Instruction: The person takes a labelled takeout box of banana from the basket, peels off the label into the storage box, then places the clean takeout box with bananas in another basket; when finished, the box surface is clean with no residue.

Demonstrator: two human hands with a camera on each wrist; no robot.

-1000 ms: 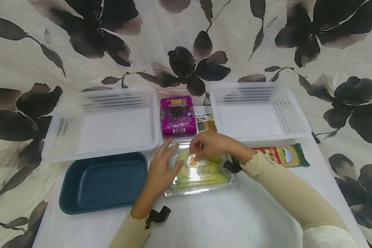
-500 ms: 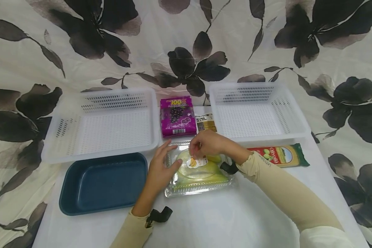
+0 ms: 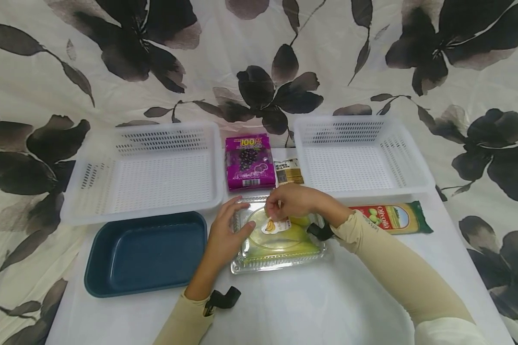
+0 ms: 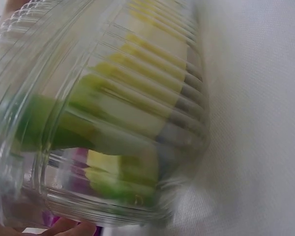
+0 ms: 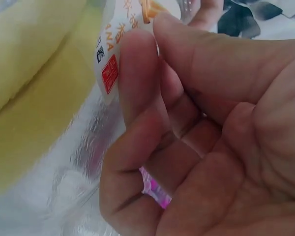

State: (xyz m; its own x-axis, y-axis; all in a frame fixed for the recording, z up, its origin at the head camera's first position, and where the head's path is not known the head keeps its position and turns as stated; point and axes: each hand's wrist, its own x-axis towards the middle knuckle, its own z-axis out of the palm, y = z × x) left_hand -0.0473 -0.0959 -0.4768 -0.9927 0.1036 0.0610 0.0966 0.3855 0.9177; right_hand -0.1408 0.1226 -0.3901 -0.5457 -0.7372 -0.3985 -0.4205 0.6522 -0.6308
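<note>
A clear plastic clamshell box [image 3: 267, 266] of yellow-green bananas [image 3: 285, 239] lies on the table. An oval banana-picture sticker [image 3: 278, 225] sits on its lid. My right hand [image 3: 294, 200] is over the lid, and the right wrist view shows its thumb and forefinger pinching the sticker's edge [image 5: 109, 54], other fingers curled. My left hand [image 3: 224, 235] rests on the box's left side, fingers spread along the edge and thumb on the lid. Up close in the left wrist view is the box's ribbed side wall [image 4: 137, 83], with the bananas showing through.
Two white perforated baskets [image 3: 155, 208] [image 3: 371, 191] stand at the back. Between them are a purple grape-picture packet [image 3: 249, 165] and a small brown-and-white packet [image 3: 289, 172]. A dark blue tub [image 3: 147, 254] is left of the box, an Olivoila packet [image 3: 393, 218] right.
My right fingers have shifted slightly at the sticker's upper edge, uncovering more of its banana picture. My left hand and the box stay nearly in place.
</note>
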